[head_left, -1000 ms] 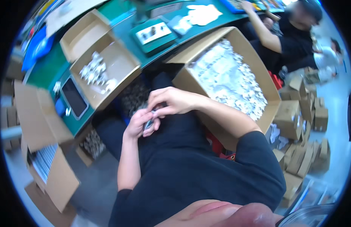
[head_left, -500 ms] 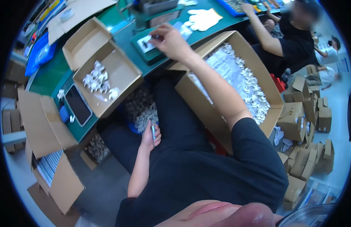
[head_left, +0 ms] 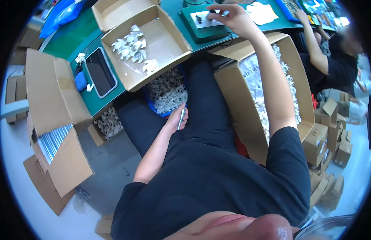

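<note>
Well, from my end of the feed I take the left hand (head_left: 181, 117) as the clock's centre; it is curled closed around one slim silvery piece (head_left: 181, 119). That piece lies near the lap, standing out of the fist at both ends, its long axis from 1 o'clock to 7. Which end is the front, I cannot tell.

Just beyond, at 11 o'clock, I see one blue bin (head_left: 149, 103) of small white and grey parts, too many to count.

Farther along 11, one open shallow carton (head_left: 175, 60) holds white finned pieces (head_left: 131, 46), clumped past counting, with one just beside the cluster. At 10, one phone (head_left: 100, 72) lies on the green bench (head_left: 67, 36), and at 2 stands one large carton (head_left: 243, 110).

Farthest, toward 1, the right hand (head_left: 233, 19) has thumb and forefinger close about one dark piece (head_left: 212, 12); I cannot tell whether it is gripped. A second dark piece (head_left: 199, 19) sits on the white plate (head_left: 208, 23) beneath.
</note>
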Tool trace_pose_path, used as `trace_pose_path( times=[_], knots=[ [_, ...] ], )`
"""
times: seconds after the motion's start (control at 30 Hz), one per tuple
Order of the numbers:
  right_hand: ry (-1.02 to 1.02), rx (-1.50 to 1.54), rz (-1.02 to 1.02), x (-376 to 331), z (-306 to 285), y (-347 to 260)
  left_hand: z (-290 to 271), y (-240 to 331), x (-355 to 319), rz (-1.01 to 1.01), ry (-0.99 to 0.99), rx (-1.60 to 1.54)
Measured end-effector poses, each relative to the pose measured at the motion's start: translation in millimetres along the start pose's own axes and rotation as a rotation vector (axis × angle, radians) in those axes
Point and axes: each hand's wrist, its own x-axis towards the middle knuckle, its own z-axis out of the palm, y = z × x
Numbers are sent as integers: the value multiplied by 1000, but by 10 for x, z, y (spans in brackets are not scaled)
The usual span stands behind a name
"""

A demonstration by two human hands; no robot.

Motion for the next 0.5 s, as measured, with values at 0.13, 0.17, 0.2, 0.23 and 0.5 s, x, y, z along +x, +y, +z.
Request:
trace_pose_path(
  times=[0.13, 0.17, 0.2, 0.23, 0.5],
  knots=[
    [360, 69, -236, -441, -266, 640, 12, 0, -16, 4, 23, 37],
    [381, 84, -70, -685, -382, 840, 1, 4, -15, 24, 45, 33],
    [400, 100, 97, -990, -447, 1020, -9, 7, -8, 21, 46, 26],
    [366, 54, 223, -1320, -448, 1224, -15, 27, 11, 10, 34, 35],
    [42, -143, 179, -1891, 499, 1449, 34, 75, 130, -49, 51, 75]
  ],
)
